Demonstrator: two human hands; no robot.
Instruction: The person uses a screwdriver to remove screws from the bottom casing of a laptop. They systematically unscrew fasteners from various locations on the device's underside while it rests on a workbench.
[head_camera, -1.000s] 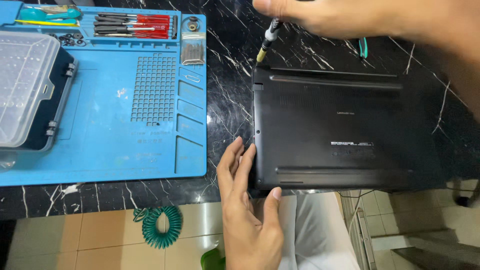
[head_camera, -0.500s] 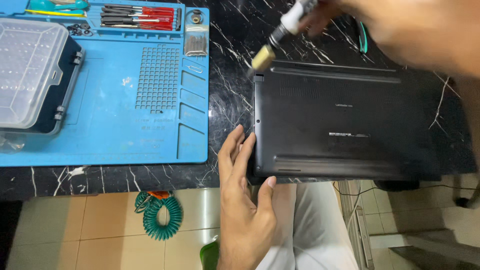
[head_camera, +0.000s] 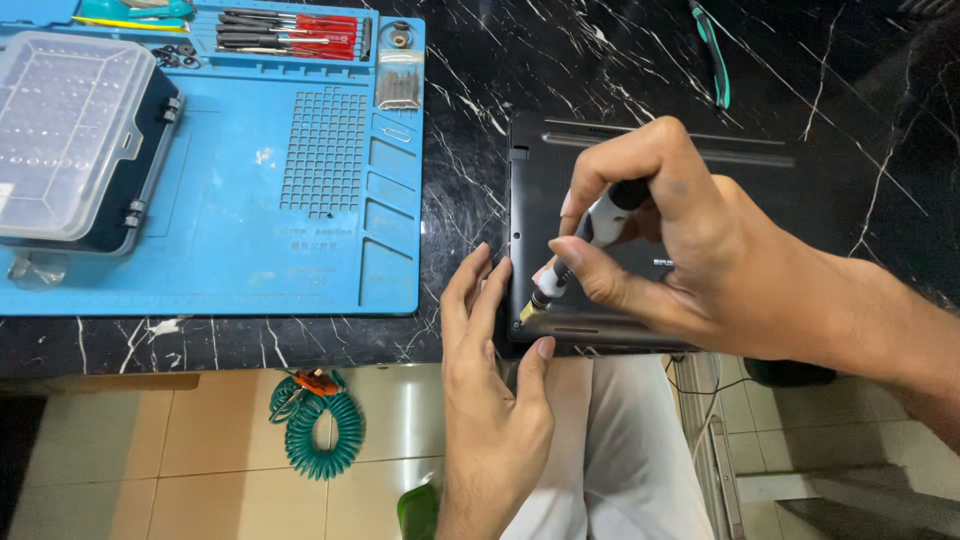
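Black flat laptop base (head_camera: 800, 200) lying underside-up, centre-right on dark marble counter (head_camera: 470, 180). Left hand (head_camera: 490, 400) unclenched, bracing its lower-left corner steady; right hand (head_camera: 680, 250) pinching slim white-and-black screwdriver (head_camera: 580, 250), tip at that corner.

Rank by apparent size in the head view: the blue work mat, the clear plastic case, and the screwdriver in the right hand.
1. blue work mat
2. clear plastic case
3. screwdriver, smallest, partly hidden by the right hand

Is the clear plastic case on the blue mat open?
No, the clear plastic case lies on the blue mat with its lid shut flat and both side latches down.
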